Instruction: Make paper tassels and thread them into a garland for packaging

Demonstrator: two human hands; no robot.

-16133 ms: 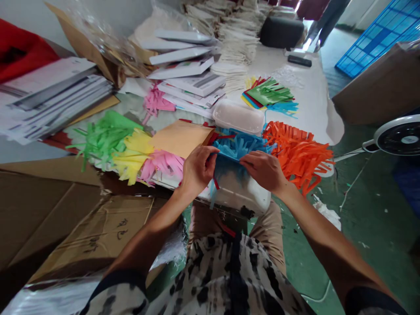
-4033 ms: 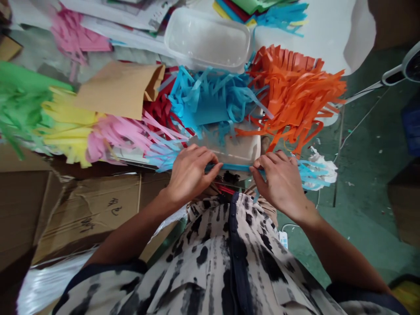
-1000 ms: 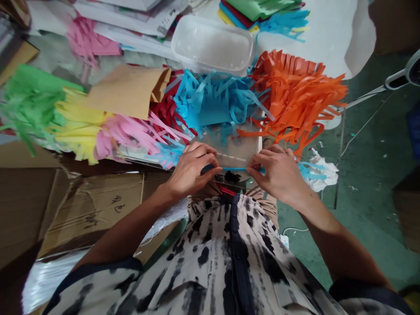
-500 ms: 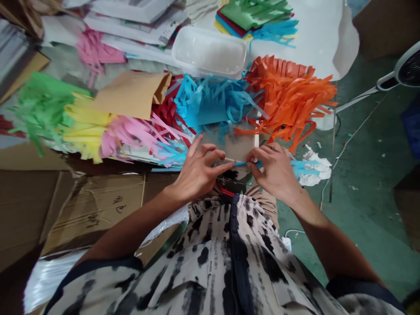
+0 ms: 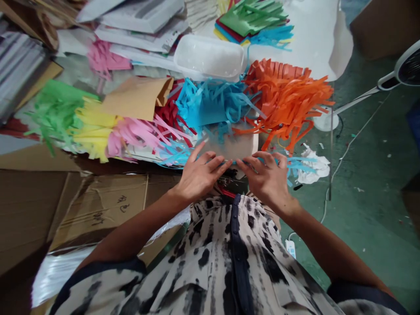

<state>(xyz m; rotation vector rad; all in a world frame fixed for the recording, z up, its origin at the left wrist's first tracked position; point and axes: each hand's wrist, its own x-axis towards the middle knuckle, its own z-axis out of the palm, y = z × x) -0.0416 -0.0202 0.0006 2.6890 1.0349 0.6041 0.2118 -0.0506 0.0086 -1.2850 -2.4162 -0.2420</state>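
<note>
My left hand is at the near edge of the table, back of the hand up, fingers fanned with their tips on the middle of a blue paper tassel. Close beside it, my right hand has its bent fingers over the same strip. Both thumbs are hidden below. Between the fingertips the blue paper is a thin band; its cut fringe sticks out past the right hand. A blue fringe also lies left of my left hand; whether it belongs to the same piece I cannot tell.
Beyond my hands lie blue, orange, pink, yellow and green fringed papers. A brown paper bag and a white plastic tub sit among them. Cardboard boxes stand left, a fan right.
My right hand has shifted slightly left and spread its fingers over the strip, where they were pinched before. My left hand has stayed nearly in place. The view has turned a little.
</note>
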